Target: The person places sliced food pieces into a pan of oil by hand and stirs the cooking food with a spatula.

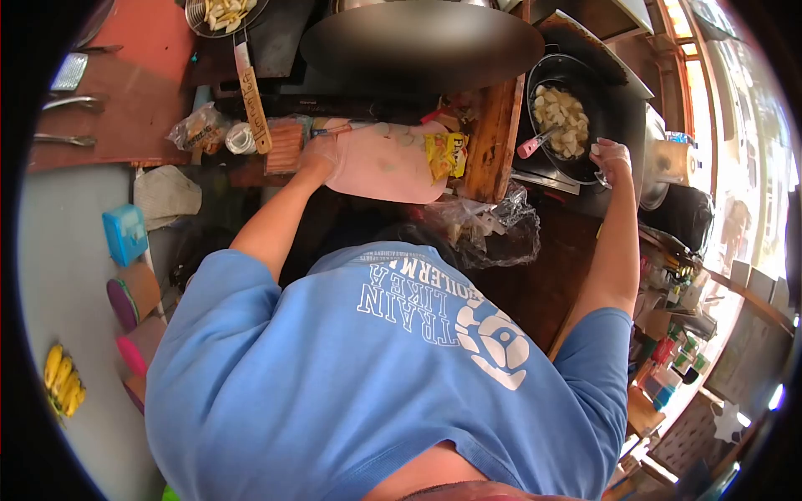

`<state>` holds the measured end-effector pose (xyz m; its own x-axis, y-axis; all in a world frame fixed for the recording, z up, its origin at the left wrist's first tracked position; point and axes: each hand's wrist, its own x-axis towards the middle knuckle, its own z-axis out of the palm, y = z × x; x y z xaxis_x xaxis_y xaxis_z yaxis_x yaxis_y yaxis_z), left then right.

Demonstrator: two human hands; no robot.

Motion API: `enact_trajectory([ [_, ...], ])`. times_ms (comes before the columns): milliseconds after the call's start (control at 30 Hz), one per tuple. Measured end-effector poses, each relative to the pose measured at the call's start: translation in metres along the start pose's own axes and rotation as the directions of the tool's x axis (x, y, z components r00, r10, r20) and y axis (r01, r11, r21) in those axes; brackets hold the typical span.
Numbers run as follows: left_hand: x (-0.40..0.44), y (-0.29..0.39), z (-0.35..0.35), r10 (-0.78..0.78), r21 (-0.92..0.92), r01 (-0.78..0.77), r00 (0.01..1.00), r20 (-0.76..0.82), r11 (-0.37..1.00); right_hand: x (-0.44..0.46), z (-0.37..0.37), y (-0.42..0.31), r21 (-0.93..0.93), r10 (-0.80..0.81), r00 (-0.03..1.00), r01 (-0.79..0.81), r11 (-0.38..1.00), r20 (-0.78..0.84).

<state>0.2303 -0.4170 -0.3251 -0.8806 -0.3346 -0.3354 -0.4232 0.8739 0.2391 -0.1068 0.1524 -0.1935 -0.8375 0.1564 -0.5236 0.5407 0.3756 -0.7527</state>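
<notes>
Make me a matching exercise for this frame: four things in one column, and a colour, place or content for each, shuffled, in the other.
Things:
1. Board
2. Wok
3. Right hand
4. Packet

Descriptions:
A. Yellow
B. Contains pale food pieces
C. Pink
D. By the wok's rim, at picture right

Pairs: 1-C, 2-B, 3-D, 4-A

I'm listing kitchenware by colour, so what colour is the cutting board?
The cutting board is pale pink, seen best in the head view, the only one.
</notes>
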Motion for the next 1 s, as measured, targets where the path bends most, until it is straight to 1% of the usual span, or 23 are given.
enact_trajectory([
  [33,0.002,0.0,0.003,0.043,-0.012,-0.043,0.999,-0.004,0.999,-0.006,0.001,-0.001,0.043,0.017,1.0,-0.018,0.999,0.006],
  [67,0.006,0.004,0.008,0.059,-0.007,-0.059,0.998,-0.004,0.998,-0.011,0.003,-0.003,-0.01,-0.001,1.0,0.001,1.0,-0.018],
  [100,0.009,0.013,0.01,0.201,-0.109,-0.209,0.976,-0.086,0.972,-0.018,0.004,-0.003,-0.001,0.003,1.0,-0.003,1.0,-0.031],
  [133,0.014,0.019,0.018,0.325,-0.2,-0.357,0.929,-0.178,0.912,-0.022,0.005,-0.003,-0.02,-0.025,0.999,0.024,1.0,-0.046],
  [167,0.02,0.029,0.027,0.337,-0.198,-0.368,0.925,-0.177,0.908,-0.026,0.005,-0.004,-0.042,-0.055,0.997,0.052,0.998,-0.059],
  [200,0.031,0.036,0.046,0.448,0.125,-0.431,0.874,-0.191,0.894,-0.028,0.004,-0.002,-0.074,-0.077,0.996,0.073,0.995,-0.054],
  [233,0.034,0.049,0.049,0.553,0.433,-0.443,0.816,-0.168,0.785,-0.031,0.003,-0.002,-0.072,-0.076,0.995,0.071,0.995,-0.064],
  [267,0.036,0.058,0.051,0.56,0.431,-0.451,0.811,-0.168,0.782,-0.035,0.002,-0.002,-0.08,-0.104,0.992,0.098,0.992,-0.073],
  [333,0.032,0.081,0.032,0.53,0.369,-0.524,0.843,0.093,0.768,-0.035,-0.003,0.001,-0.082,-0.161,0.98,0.153,0.985,-0.115],
  [367,0.032,0.084,0.037,0.535,0.366,-0.528,0.84,0.093,0.766,-0.034,-0.008,0.003,-0.085,-0.161,0.979,0.152,0.985,-0.121],
  [433,0.034,0.085,0.052,0.51,0.151,-0.488,0.834,-0.211,0.86,-0.042,-0.009,0.0,-0.072,-0.163,0.978,0.154,0.985,-0.127],
  [467,0.037,0.084,0.058,0.515,0.15,-0.493,0.831,-0.211,0.857,-0.046,-0.01,-0.001,-0.071,-0.162,0.978,0.153,0.986,-0.133],
  [533,0.035,0.088,0.055,0.514,0.059,-0.514,0.832,-0.209,0.856,-0.056,-0.012,-0.002,0.009,-0.177,0.98,0.179,0.984,-0.093],
  [567,0.035,0.094,0.055,0.521,0.058,-0.521,0.828,-0.207,0.852,-0.06,-0.012,-0.002,0.01,-0.175,0.979,0.177,0.984,-0.101],
  [633,0.035,0.105,0.055,0.545,0.234,-0.506,0.826,-0.147,0.83,-0.063,-0.015,0.0,0.13,-0.162,0.986,0.164,0.978,-0.029],
  [667,0.034,0.111,0.056,0.548,0.231,-0.51,0.824,-0.147,0.829,-0.063,-0.015,0.001,0.156,-0.141,0.99,0.143,0.977,-0.023],
  [733,0.021,0.136,0.034,0.546,0.009,-0.548,0.831,-0.104,0.836,-0.055,-0.02,0.007,0.17,-0.142,0.99,0.144,0.975,-0.02],
  [767,0.017,0.149,0.033,0.544,0.004,-0.547,0.832,-0.106,0.837,-0.049,-0.021,0.01,0.186,-0.144,0.99,0.144,0.972,-0.012],
  [800,0.015,0.162,0.034,0.367,-0.043,-0.372,0.925,-0.096,0.927,-0.046,-0.021,0.012,0.189,-0.135,0.991,0.135,0.973,-0.014],
  [867,0.02,0.172,0.04,0.172,-0.092,-0.179,0.982,-0.077,0.98,-0.039,-0.022,0.014,0.2,-0.129,0.992,0.124,0.972,0.012],
  [933,0.042,0.177,0.059,0.22,0.137,-0.23,0.972,0.082,0.964,-0.038,-0.02,0.012,0.218,-0.114,0.992,0.101,0.971,0.047],
  [967,0.044,0.176,0.067,0.227,0.133,-0.236,0.971,0.079,0.963,-0.038,-0.019,0.01,0.216,-0.116,0.992,0.105,0.971,0.039],
  [1000,0.047,0.173,0.073,0.236,0.029,-0.237,0.971,0.024,0.971,-0.037,-0.017,0.009,0.213,-0.12,0.991,0.106,0.971,0.055],
])
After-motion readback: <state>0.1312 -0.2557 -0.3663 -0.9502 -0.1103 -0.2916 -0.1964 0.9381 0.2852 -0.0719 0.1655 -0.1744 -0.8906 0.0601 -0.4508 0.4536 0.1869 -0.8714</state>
